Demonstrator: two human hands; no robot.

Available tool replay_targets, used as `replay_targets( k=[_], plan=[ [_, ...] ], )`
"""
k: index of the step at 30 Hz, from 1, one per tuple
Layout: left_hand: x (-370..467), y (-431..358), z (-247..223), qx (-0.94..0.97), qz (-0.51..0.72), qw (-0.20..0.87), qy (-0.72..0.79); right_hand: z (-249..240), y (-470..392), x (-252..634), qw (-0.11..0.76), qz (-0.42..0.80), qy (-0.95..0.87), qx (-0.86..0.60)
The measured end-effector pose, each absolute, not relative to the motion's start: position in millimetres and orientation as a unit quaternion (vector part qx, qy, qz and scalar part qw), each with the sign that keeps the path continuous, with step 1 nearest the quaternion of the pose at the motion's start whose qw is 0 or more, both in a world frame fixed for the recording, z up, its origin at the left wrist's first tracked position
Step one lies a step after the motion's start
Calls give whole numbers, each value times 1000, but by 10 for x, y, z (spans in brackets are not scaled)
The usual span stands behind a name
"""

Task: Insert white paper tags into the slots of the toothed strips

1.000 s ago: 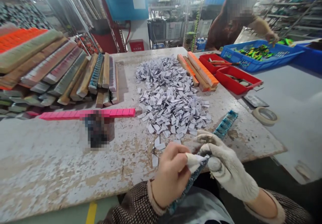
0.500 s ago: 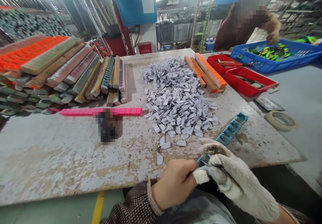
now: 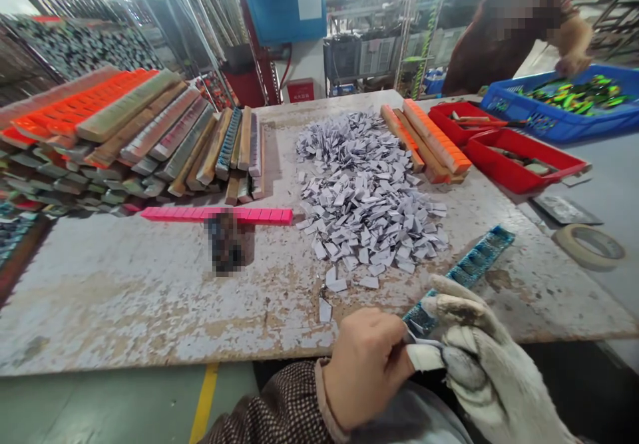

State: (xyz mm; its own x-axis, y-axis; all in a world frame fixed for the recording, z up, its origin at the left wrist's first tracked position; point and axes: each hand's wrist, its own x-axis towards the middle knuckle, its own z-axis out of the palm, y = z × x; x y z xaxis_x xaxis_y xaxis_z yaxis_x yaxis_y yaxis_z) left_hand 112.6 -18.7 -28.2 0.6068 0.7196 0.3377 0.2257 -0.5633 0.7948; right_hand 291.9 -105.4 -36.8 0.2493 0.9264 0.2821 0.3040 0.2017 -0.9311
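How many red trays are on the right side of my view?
2. The far red tray sits beside the blue basket; the near red tray is in front of it, closer to the tape roll. Neither is hidden.

My bare left hand (image 3: pixel 367 364) had rolled knuckles-up, and the blue strip that had slanted lapward from my grip no longer showed. My gloved right hand (image 3: pixel 499 371) had sunk, baring more of the glittery table strip (image 3: pixel 476 261) beyond my fingers. Far right, the co-worker's hand (image 3: pixel 574 63) had lifted from the basket's (image 3: pixel 559 130) pieces.
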Motion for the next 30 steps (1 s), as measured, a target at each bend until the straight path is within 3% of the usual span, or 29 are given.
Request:
replay_targets(
  k=[5, 8, 14, 19, 24, 30],
  plan=[
    [1110, -270, -245, 837, 313, 419, 160, -437, -981, 2862, 530, 325, -561, -547],
    [1095, -224, -289, 863, 304, 375, 152, -426, -973, 2906, 513, 315, -579, -550],
    [795, 287, -443, 910, 157, 113, 366, -491, -865, 3427, 482, 131, -608, -617],
    [686, 592, -531, 918, 20, 66, 391, -604, -784, 3788, 343, -72, -698, -625],
    [729, 621, -498, 908, 51, 148, 387, -534, -732, 3681, 266, -104, -755, -590],
    [721, 561, -489, 748, 263, 450, 411, -487, -627, 3528, 203, -102, -778, -586]
  ],
)
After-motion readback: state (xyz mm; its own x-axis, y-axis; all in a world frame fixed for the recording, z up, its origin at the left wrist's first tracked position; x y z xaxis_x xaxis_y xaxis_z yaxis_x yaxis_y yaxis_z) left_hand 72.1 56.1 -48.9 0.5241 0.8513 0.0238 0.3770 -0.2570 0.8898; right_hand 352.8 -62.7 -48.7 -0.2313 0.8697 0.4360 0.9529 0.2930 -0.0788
